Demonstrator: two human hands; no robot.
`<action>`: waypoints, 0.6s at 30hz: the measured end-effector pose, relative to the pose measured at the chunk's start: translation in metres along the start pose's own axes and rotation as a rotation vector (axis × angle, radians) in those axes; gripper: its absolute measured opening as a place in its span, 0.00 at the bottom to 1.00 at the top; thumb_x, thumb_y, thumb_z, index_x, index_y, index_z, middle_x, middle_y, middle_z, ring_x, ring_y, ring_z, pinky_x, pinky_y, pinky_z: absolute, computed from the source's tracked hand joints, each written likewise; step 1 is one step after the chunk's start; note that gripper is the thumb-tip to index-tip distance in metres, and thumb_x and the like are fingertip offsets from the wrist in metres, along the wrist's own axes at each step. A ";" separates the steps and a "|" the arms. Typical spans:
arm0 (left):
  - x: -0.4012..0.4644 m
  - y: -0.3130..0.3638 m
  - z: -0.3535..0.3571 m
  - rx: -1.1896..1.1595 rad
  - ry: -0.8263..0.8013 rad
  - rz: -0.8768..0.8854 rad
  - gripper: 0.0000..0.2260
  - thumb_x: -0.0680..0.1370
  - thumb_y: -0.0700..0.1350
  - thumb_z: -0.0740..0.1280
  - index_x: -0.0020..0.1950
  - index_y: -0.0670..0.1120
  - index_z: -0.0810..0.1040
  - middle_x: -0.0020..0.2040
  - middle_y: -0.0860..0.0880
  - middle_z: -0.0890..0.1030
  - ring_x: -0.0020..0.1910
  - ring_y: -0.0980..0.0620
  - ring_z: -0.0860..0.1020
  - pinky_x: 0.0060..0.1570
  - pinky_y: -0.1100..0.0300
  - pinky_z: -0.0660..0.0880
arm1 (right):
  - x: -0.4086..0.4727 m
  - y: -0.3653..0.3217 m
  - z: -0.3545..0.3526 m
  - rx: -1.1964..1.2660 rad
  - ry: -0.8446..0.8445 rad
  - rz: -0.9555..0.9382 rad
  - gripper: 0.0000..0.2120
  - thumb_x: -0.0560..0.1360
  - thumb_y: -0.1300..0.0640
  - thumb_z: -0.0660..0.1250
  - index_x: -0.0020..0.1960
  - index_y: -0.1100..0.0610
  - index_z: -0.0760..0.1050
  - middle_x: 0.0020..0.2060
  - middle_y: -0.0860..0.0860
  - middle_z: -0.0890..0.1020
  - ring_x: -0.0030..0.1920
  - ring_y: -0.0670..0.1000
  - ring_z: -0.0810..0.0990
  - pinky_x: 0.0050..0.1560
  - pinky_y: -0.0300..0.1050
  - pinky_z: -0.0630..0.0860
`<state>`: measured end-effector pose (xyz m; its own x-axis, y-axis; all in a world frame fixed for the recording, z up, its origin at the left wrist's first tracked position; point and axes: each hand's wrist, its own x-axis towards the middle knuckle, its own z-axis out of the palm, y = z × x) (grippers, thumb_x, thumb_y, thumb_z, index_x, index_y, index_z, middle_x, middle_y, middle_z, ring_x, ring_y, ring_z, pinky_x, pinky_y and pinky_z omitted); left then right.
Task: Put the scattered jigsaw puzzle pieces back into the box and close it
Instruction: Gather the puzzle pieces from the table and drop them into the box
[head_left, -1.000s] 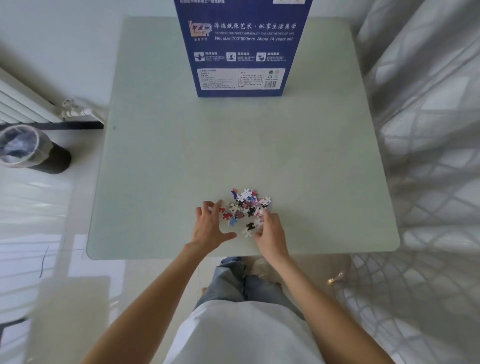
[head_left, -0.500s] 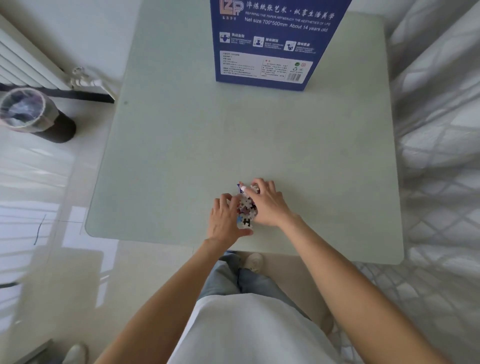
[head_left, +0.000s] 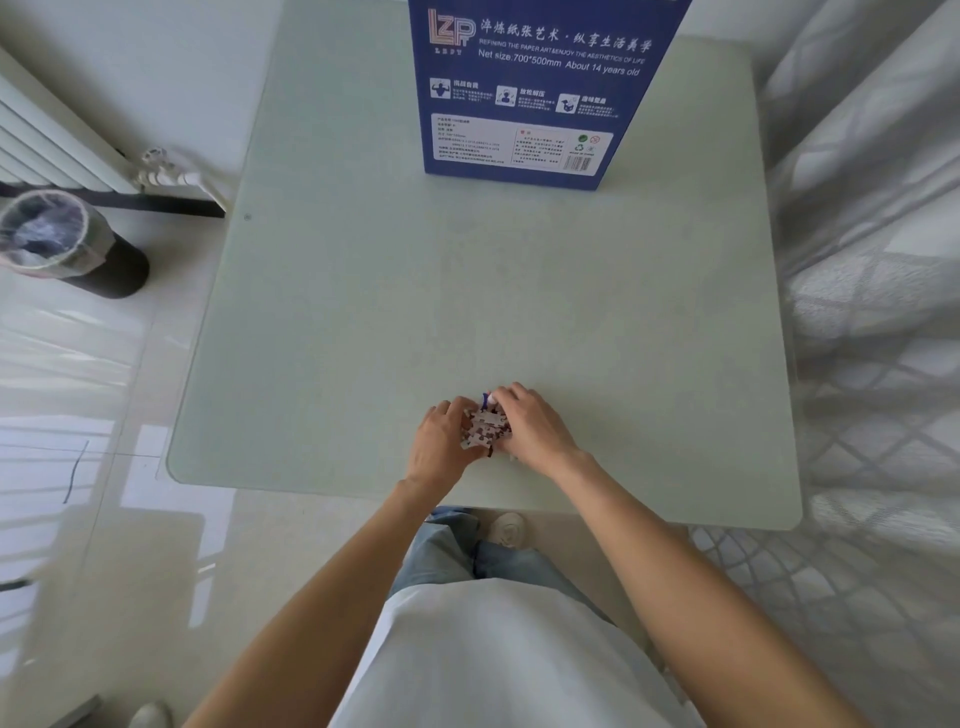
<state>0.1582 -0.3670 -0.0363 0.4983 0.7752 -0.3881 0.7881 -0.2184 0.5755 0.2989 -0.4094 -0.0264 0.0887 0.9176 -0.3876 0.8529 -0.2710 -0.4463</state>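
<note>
A small heap of jigsaw puzzle pieces (head_left: 484, 425) is squeezed between my two hands near the table's front edge. My left hand (head_left: 440, 441) cups the heap from the left with curled fingers. My right hand (head_left: 530, 426) curls over it from the right and covers much of it. One bluish piece sticks up at the top of the heap. The blue puzzle box (head_left: 535, 88) stands upright at the far edge of the table, well away from both hands; its top is out of frame.
The pale green table (head_left: 467, 291) has rounded corners. A black waste bin (head_left: 67, 244) with a liner stands on the floor at the left, below a white radiator (head_left: 47, 140). A sheer curtain (head_left: 872, 260) hangs along the table's right side.
The spread-out pieces have been swept together into a tight heap. My right hand moved up and over the pieces, and both hands have closed in around them.
</note>
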 end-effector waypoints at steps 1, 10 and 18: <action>0.000 -0.001 0.000 0.007 0.008 0.009 0.24 0.68 0.47 0.76 0.61 0.44 0.73 0.56 0.44 0.75 0.55 0.45 0.72 0.51 0.60 0.66 | 0.000 0.001 0.000 0.001 0.003 0.001 0.20 0.69 0.61 0.71 0.59 0.58 0.70 0.53 0.54 0.73 0.53 0.56 0.73 0.47 0.48 0.72; -0.003 -0.004 -0.001 0.033 0.059 0.078 0.18 0.70 0.45 0.74 0.59 0.45 0.77 0.55 0.44 0.76 0.53 0.45 0.73 0.52 0.59 0.69 | -0.007 -0.001 0.001 -0.100 0.142 -0.101 0.11 0.71 0.61 0.68 0.53 0.61 0.76 0.45 0.57 0.78 0.46 0.58 0.77 0.40 0.49 0.75; 0.008 0.000 -0.013 0.154 -0.035 0.137 0.17 0.73 0.48 0.71 0.60 0.46 0.76 0.55 0.46 0.76 0.50 0.47 0.77 0.49 0.61 0.70 | -0.005 0.008 -0.009 -0.047 0.195 -0.071 0.04 0.66 0.70 0.70 0.40 0.64 0.78 0.29 0.56 0.78 0.27 0.56 0.77 0.26 0.41 0.73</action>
<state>0.1572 -0.3526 -0.0301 0.6149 0.7113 -0.3404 0.7566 -0.4105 0.5089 0.3103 -0.4135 -0.0207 0.1216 0.9740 -0.1912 0.8830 -0.1942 -0.4274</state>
